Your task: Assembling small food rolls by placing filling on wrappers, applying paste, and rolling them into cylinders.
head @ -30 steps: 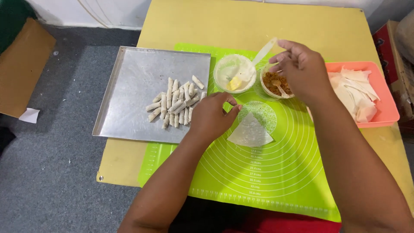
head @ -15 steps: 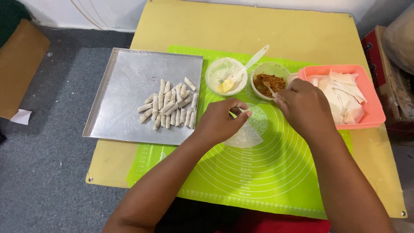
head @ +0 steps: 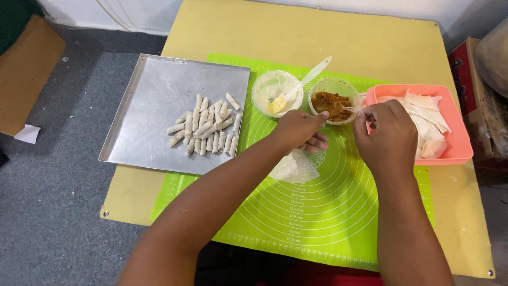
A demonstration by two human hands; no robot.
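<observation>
**Both hands meet at the bowl of brown filling**

The left hand (head: pixel 299 130) hovers over a thin, pale triangular pastry sheet (head: pixel 295 168) lying on the lime-green silicone rolling mat (head: pixel 328 212), its fingers curled with a pinch of brown crumb at the fingertips. The right hand (head: pixel 385 135) is closed around the handle of a small clear plastic spoon (head: pixel 350 109) whose bowl end rests in the small green bowl of brown spiced filling (head: pixel 332 100). Just left of that bowl stands a round white bowl of pale paste (head: pixel 274 90) with a white brush (head: pixel 307 79) leaning in it. Right of the filling, a coral-pink rectangular plastic tray (head: pixel 460 143) holds a stack of cut white pastry sheets (head: pixel 428 119). At the left, a square steel baking tray (head: pixel 153 100) carries a cluster of small rolled pastry sticks (head: pixel 206 127). Everything sits on a yellow surface (head: pixel 317 32). A red-edged cardboard box (head: pixel 476 90) stands at the far right edge, on the floor.
</observation>
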